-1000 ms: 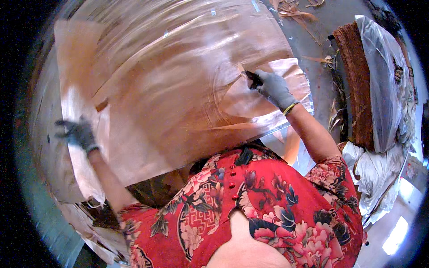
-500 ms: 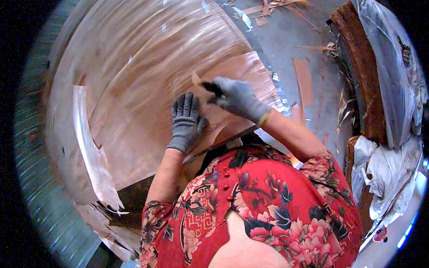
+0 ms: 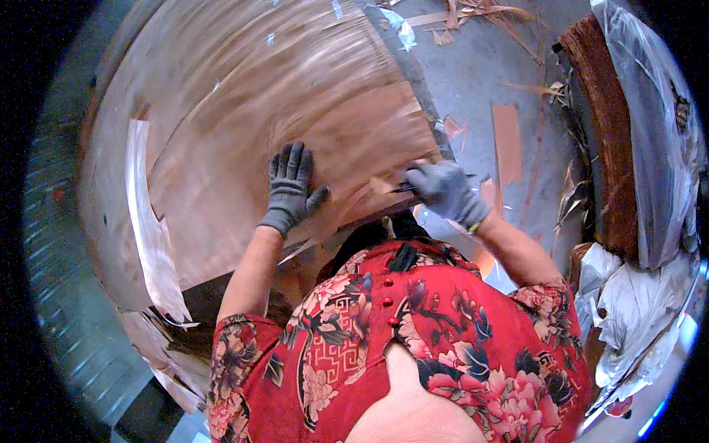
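A wide brown sheet of wood veneer point(image 3: 221, 184) with a wavy grain spreads in front of me. My left hand point(image 3: 290, 193), in a grey knit glove, lies flat on it with the fingers spread. Close to the sheet's right corner, my right hand point(image 3: 443, 190) in a matching glove is closed around a dark thin tool point(image 3: 403, 187), mostly hidden by the fingers. Its tip points left, beside a small loose veneer scrap point(image 3: 380, 186) near the front edge.
A long pale veneer strip point(image 3: 140, 214) lies along the left side. On the grey floor at right are a flat veneer piece point(image 3: 507, 140) and several scraps point(image 3: 502, 15). Farther right stands a brown stack point(image 3: 609, 133) under clear plastic point(image 3: 657, 125), with white crumpled sheeting point(image 3: 628, 303) nearer me.
My right hand has moved right and towards me, from the sheet's middle to near its right corner, still gripping the dark tool. My left hand has shifted slightly left and away, staying flat.
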The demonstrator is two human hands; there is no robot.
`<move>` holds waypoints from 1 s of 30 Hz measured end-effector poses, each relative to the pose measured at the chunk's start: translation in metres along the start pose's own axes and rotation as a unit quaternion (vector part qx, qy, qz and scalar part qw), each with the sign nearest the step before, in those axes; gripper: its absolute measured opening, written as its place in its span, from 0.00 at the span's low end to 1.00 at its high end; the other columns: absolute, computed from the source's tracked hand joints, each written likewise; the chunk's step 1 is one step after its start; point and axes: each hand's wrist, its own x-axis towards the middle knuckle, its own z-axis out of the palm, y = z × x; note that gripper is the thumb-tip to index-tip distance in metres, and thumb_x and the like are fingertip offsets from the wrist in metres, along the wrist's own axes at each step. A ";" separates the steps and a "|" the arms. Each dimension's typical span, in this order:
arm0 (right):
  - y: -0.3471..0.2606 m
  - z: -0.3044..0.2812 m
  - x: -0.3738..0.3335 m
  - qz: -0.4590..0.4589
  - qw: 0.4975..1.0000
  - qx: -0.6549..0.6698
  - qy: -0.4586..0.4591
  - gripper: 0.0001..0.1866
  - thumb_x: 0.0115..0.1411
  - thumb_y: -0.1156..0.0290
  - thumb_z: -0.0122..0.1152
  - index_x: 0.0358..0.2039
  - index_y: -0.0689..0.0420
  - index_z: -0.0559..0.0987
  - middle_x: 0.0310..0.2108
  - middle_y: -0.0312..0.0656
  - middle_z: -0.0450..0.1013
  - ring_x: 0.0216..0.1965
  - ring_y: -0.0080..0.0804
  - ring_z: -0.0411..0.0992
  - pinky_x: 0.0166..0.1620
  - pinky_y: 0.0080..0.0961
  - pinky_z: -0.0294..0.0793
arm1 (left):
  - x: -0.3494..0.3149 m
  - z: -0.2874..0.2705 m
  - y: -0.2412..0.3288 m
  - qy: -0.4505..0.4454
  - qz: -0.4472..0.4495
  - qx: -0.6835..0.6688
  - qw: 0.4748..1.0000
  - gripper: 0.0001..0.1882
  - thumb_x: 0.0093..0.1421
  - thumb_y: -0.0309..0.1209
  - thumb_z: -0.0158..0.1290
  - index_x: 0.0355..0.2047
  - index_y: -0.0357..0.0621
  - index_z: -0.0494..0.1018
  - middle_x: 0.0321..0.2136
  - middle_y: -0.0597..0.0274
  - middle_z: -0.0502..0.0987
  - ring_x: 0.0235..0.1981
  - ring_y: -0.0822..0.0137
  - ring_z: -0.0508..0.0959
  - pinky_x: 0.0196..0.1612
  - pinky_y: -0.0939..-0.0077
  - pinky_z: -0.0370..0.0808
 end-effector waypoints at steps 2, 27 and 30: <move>0.001 -0.016 -0.017 0.056 0.998 -0.011 0.011 0.05 0.49 0.65 0.58 0.27 0.49 0.73 0.28 0.38 0.70 0.21 0.35 0.72 0.21 0.29 0.70 | -0.003 0.001 0.001 0.002 -0.007 -0.005 1.000 0.43 0.52 0.55 0.46 0.62 0.44 0.49 0.64 0.49 0.44 0.65 0.47 0.42 0.64 0.51 0.36; -0.095 0.055 0.026 -0.075 0.987 -0.061 -0.127 0.12 0.53 0.65 0.50 0.39 0.45 0.73 0.38 0.44 0.70 0.17 0.37 0.70 0.19 0.33 0.68 | 0.003 0.002 0.002 0.049 -0.006 -0.038 0.998 0.41 0.54 0.54 0.45 0.62 0.46 0.51 0.64 0.53 0.45 0.66 0.53 0.41 0.65 0.56 0.34; -0.098 0.069 0.020 -0.074 0.993 -0.046 -0.075 0.10 0.53 0.66 0.49 0.37 0.45 0.73 0.36 0.42 0.69 0.17 0.36 0.69 0.19 0.32 0.68 | 0.001 0.004 0.000 0.045 -0.004 -0.049 0.998 0.41 0.53 0.54 0.45 0.62 0.46 0.51 0.64 0.53 0.45 0.66 0.52 0.42 0.65 0.55 0.34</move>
